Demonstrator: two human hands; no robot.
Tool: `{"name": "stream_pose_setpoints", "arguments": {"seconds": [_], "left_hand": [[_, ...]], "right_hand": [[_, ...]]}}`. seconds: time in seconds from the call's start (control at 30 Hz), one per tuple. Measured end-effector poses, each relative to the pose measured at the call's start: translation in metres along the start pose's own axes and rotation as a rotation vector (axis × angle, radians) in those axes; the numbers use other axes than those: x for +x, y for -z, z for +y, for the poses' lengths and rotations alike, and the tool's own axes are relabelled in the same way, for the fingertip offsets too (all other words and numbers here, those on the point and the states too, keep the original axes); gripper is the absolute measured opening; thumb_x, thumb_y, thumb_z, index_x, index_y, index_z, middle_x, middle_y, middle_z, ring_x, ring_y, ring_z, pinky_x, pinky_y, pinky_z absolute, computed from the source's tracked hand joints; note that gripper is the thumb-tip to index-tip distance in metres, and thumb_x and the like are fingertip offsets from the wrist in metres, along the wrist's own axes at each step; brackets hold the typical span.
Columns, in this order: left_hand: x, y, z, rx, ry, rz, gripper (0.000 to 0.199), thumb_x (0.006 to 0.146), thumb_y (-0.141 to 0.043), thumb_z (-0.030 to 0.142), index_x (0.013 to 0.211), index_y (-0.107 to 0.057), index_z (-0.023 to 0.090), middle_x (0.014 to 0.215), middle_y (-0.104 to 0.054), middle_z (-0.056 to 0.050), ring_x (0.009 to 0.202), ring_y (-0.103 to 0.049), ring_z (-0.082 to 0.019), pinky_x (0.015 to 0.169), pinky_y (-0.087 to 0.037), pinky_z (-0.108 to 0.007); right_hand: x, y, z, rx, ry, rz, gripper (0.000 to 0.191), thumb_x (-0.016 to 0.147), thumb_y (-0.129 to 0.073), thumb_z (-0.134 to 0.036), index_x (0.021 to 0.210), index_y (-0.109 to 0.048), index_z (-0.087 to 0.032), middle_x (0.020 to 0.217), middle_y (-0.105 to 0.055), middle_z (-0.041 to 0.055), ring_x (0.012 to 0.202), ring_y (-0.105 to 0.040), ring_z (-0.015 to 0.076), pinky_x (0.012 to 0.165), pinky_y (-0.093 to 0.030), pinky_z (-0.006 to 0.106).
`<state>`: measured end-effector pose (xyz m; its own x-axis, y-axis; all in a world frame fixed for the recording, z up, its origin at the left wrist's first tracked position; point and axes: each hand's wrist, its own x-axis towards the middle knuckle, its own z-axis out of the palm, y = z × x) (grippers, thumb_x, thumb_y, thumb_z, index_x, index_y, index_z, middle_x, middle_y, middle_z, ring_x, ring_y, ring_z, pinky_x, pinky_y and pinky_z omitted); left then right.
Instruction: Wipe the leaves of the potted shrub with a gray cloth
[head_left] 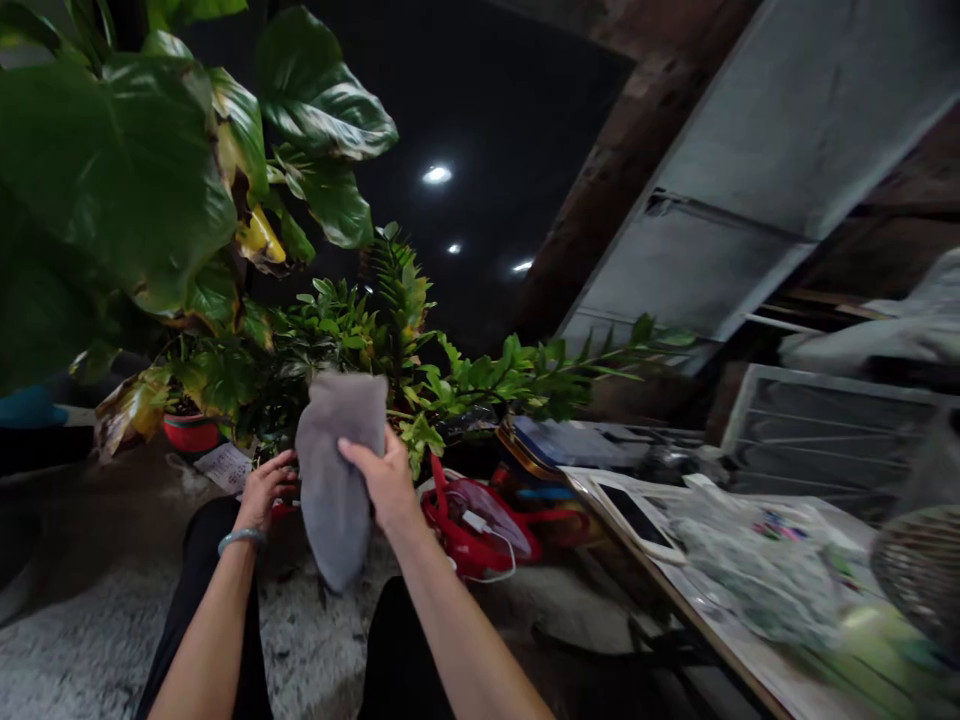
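A folded grey cloth (pixel 337 480) hangs upright in front of me, wider at the top and rounded at its lower end. My right hand (pixel 386 475) is closed on its right edge, with the thumb lying across the front. Just left of the cloth is my left hand (pixel 270 490), its fingers apart and slightly bent, with nothing visible in them. Those fingertips come close to the cloth's left edge; whether they touch it I cannot tell. A bracelet (pixel 241 540) circles my left wrist.
Leafy plants (pixel 330 330) stand ahead, with large leaves (pixel 112 170) overhanging the left. A red bag (pixel 480 520) with a white cable sits beyond my right hand. At right, a table (pixel 720 630) carries a white tablet-like device (pixel 637 515) and plastic bags (pixel 765 570), near a fan (pixel 919 570).
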<state>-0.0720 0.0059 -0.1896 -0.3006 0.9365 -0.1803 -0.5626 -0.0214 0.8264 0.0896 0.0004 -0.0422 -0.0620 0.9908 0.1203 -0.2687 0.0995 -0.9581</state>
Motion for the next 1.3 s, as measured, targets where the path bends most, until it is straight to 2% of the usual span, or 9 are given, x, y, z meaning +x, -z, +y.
{"name": "stream_pose_setpoints", "arguments": {"seconds": [0.07, 0.17, 0.37, 0.47, 0.6, 0.73, 0.93, 1.17, 1.3], "left_hand": [[-0.002, -0.001, -0.001, 0.011, -0.018, -0.001, 0.038, 0.058, -0.083, 0.025, 0.095, -0.081, 0.017, 0.111, -0.076, -0.013, 0.072, -0.067, -0.015, 0.063, -0.053, -0.026], [-0.005, -0.002, -0.002, 0.027, -0.015, 0.004, 0.034, 0.059, -0.084, 0.023, 0.092, -0.081, 0.018, 0.116, -0.075, -0.013, 0.073, -0.066, -0.015, 0.062, -0.054, -0.026], [-0.003, 0.001, -0.005, 0.046, 0.005, 0.029, 0.038, 0.056, -0.085, 0.023, 0.093, -0.081, 0.017, 0.093, -0.077, -0.009, 0.073, -0.066, -0.015, 0.061, -0.054, -0.025], [-0.001, 0.002, -0.006, 0.054, 0.024, 0.006, 0.04, 0.057, -0.085, 0.025, 0.096, -0.081, 0.016, 0.085, -0.076, -0.007, 0.07, -0.066, -0.014, 0.061, -0.053, -0.023], [-0.003, 0.0, -0.006, 0.066, 0.006, -0.028, 0.04, 0.058, -0.085, 0.026, 0.097, -0.081, 0.016, 0.097, -0.077, -0.01, 0.071, -0.066, -0.014, 0.061, -0.054, -0.024], [-0.003, 0.001, -0.009, 0.085, 0.049, -0.015, 0.046, 0.061, -0.085, 0.026, 0.105, -0.079, 0.016, 0.084, -0.076, -0.007, 0.064, -0.065, -0.014, 0.059, -0.053, -0.025], [0.0, 0.008, -0.009, 0.108, 0.024, -0.014, 0.047, 0.06, -0.086, 0.029, 0.104, -0.08, 0.015, 0.078, -0.075, -0.006, 0.068, -0.067, -0.016, 0.062, -0.052, -0.024], [0.001, 0.006, -0.011, 0.113, 0.039, -0.046, 0.052, 0.06, -0.085, 0.03, 0.109, -0.078, 0.015, 0.084, -0.075, -0.007, 0.067, -0.066, -0.015, 0.061, -0.051, -0.025], [-0.001, 0.0, -0.014, 0.092, 0.046, -0.08, 0.05, 0.057, -0.082, 0.028, 0.105, -0.079, 0.014, 0.08, -0.074, -0.007, 0.063, -0.065, -0.015, 0.059, -0.05, -0.026]], "right_hand": [[0.031, 0.004, -0.014, 0.025, 0.094, 0.097, 0.042, 0.054, -0.084, -0.028, 0.092, -0.069, -0.023, 0.081, -0.077, -0.0013, 0.074, -0.068, 0.0201, 0.071, -0.054, 0.03], [0.054, 0.015, 0.0, 0.055, -0.075, 0.189, 0.037, 0.047, -0.081, -0.024, 0.08, -0.066, -0.023, 0.065, -0.073, -0.0041, 0.061, -0.064, 0.0183, 0.062, -0.052, 0.029], [0.0, 0.024, 0.046, 0.044, -0.296, 0.146, 0.03, 0.044, -0.081, -0.027, 0.07, -0.067, -0.021, 0.057, -0.071, 0.0, 0.052, -0.063, 0.0206, 0.054, -0.051, 0.032], [-0.003, 0.014, 0.02, 0.063, -0.126, 0.048, 0.036, 0.053, -0.084, -0.03, 0.086, -0.071, -0.02, 0.074, -0.077, 0.001, 0.065, -0.068, 0.0212, 0.064, -0.054, 0.032], [0.039, 0.008, -0.014, 0.038, 0.191, 0.123, 0.043, 0.054, -0.084, -0.027, 0.094, -0.07, -0.023, 0.086, -0.078, -0.0014, 0.077, -0.068, 0.0188, 0.074, -0.053, 0.029], [0.046, 0.014, 0.018, 0.101, -0.158, 0.182, 0.039, 0.046, -0.08, -0.027, 0.082, -0.068, -0.023, 0.069, -0.074, -0.0036, 0.066, -0.066, 0.0191, 0.067, -0.053, 0.029], [-0.023, 0.019, 0.072, 0.075, -0.517, 0.051, 0.031, 0.042, -0.08, -0.033, 0.066, -0.068, -0.018, 0.053, -0.07, 0.0051, 0.05, -0.065, 0.0244, 0.057, -0.053, 0.037], [0.024, 0.002, -0.021, 0.048, 0.107, 0.145, 0.043, 0.054, -0.084, -0.031, 0.092, -0.068, -0.021, 0.084, -0.077, 0.0011, 0.074, -0.068, 0.0202, 0.071, -0.054, 0.031], [0.047, -0.007, -0.008, 0.088, -0.007, 0.089, 0.041, 0.049, -0.081, -0.031, 0.087, -0.068, -0.021, 0.073, -0.074, -0.0011, 0.066, -0.065, 0.0193, 0.065, -0.053, 0.031]]}}
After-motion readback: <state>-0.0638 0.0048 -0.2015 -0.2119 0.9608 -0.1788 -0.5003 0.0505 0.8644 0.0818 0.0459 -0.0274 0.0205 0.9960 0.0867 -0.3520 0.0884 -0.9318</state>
